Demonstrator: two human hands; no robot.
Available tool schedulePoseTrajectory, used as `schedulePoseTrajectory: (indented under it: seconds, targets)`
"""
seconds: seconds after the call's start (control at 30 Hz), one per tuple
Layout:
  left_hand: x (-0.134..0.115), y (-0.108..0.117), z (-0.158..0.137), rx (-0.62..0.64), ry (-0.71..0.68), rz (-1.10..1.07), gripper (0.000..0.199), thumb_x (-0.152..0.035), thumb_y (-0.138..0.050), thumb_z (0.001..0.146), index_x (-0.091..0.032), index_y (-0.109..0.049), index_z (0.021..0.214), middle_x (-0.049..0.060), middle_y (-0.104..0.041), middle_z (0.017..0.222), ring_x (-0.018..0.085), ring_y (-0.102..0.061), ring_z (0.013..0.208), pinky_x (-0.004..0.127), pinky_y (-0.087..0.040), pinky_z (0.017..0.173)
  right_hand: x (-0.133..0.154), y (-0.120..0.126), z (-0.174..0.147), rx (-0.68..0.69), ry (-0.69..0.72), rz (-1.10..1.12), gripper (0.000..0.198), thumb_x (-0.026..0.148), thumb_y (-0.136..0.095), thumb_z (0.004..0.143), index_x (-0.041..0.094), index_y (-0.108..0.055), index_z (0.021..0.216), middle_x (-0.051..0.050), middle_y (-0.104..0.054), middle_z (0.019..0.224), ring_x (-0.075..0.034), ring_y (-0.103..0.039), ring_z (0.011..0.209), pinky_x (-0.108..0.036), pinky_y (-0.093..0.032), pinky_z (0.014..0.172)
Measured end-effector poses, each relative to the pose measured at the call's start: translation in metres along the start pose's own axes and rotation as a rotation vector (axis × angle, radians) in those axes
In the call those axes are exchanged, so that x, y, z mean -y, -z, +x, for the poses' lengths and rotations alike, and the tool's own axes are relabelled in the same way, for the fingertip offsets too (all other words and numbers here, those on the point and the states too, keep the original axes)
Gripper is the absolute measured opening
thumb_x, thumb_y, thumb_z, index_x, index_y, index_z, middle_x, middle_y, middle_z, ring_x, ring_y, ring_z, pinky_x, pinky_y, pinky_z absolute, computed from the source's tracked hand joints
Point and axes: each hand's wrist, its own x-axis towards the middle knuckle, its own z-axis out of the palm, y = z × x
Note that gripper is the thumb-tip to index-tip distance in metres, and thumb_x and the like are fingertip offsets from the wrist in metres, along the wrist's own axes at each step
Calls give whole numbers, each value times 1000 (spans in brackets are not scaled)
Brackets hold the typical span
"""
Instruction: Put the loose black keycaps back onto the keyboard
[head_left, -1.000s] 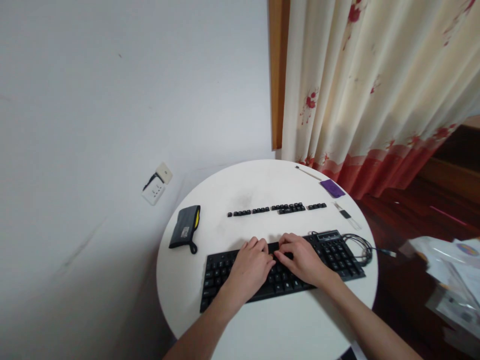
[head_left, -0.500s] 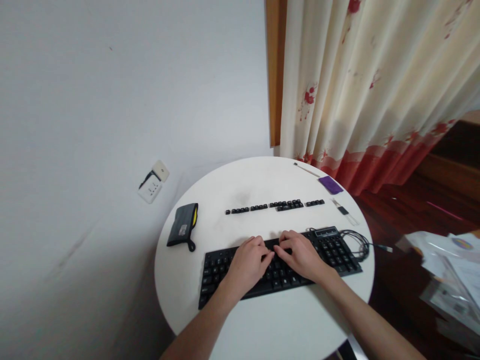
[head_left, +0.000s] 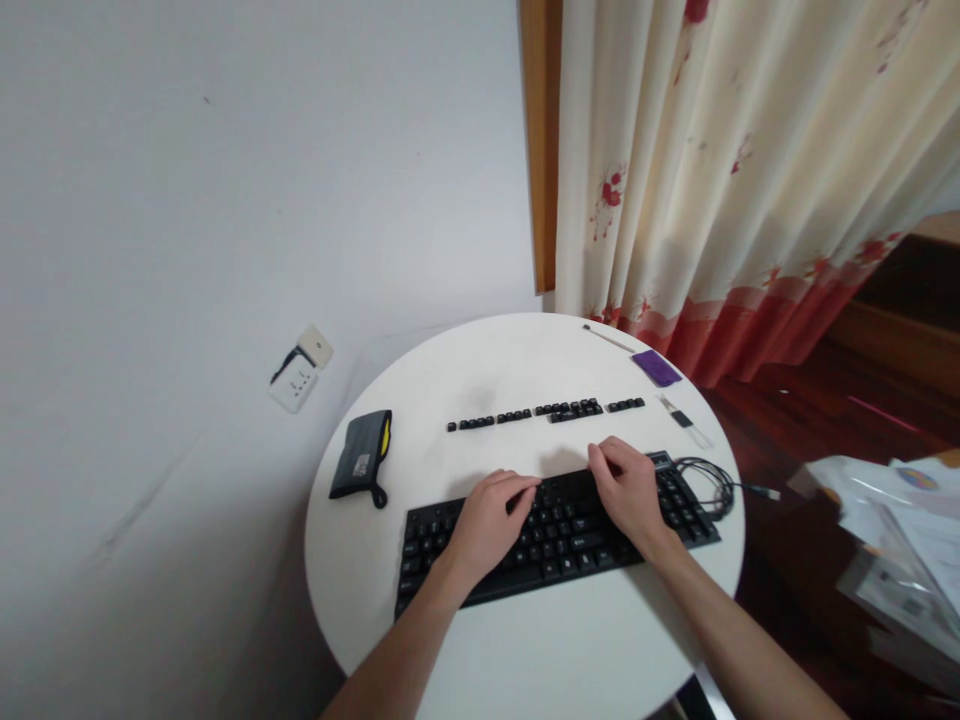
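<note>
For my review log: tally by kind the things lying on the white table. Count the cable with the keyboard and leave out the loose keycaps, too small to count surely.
Keyboard: 1
Pouch: 1
Purple cloth: 1
Brush: 1
Wire tool: 1
Total: 5

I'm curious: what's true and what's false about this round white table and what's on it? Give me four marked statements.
The dark grey pouch with a yellow inside lies at the right of the round white table. False: the pouch lies at the left.

Small black keycaps are lined up beyond the long black plastic keyboard. True.

The flat purple cloth covers the keyboard. False: the cloth lies apart, at the far right.

The bare left hand and right hand are over the keyboard. True.
</note>
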Motion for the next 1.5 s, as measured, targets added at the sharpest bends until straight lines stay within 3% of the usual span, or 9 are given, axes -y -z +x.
schedulePoseTrajectory:
  seconds: [0.17,0.43,0.63,0.73,0.87,1.07,1.23,1.5]
  targets:
    - [-6,-6,-1,104,-22,41,25,-21,-50,94,-23,-73,104,3,-73,93,18,-62,88,34,-49,86,-1,-3,-1,14,-2,-9,38,29,-46,95,20,-47,58,1,-49,60,-13,-44,58,-29,-34,60]
    - [-11,-5,-3,111,-87,149,21,-25,-53,93,-22,-74,94,4,-63,89,18,-57,88,34,-46,85,-2,-4,-1,29,4,-14,38,30,-46,95,20,-47,58,1,-50,60,-13,-45,58,-28,-36,61]
    - [-11,-2,1,112,-66,111,22,-24,-51,94,-22,-71,103,3,-67,96,18,-58,93,35,-45,91,-7,-4,4,140,-9,-99,30,30,-47,93,19,-58,67,-2,-59,70,-14,-52,62,-28,-40,64]
    - [-8,3,15,89,-75,103,21,-26,-53,93,-22,-70,104,4,-69,100,19,-59,98,35,-44,95,-12,2,18,255,14,-208,22,27,-48,92,19,-68,87,-4,-65,83,-16,-57,70,-28,-43,70]
    - [1,5,54,45,-75,168,19,-26,-57,90,-22,-73,100,4,-70,100,20,-61,99,34,-44,95,-19,5,49,381,32,-458,25,27,-46,93,21,-70,99,-6,-66,95,-18,-62,87,-27,-43,77]
    - [8,-17,108,94,-5,440,26,-23,-59,88,-20,-71,111,9,-68,102,26,-59,104,37,-46,91,-28,-6,80,596,74,-735,32,25,-42,94,23,-67,114,-10,-67,106,-22,-64,94,-29,-45,77]
    - [5,-34,117,115,3,542,27,-26,-58,88,-23,-70,113,10,-64,104,26,-55,106,37,-47,91,-33,-15,84,628,81,-759,32,22,-43,93,20,-66,115,-13,-68,107,-24,-65,95,-31,-46,78]
    - [16,-41,119,37,-9,447,18,-22,-58,89,-20,-76,90,9,-65,103,24,-53,104,37,-45,92,-36,-15,83,636,110,-759,29,23,-43,95,20,-70,108,-12,-65,110,-23,-65,94,-30,-46,80]
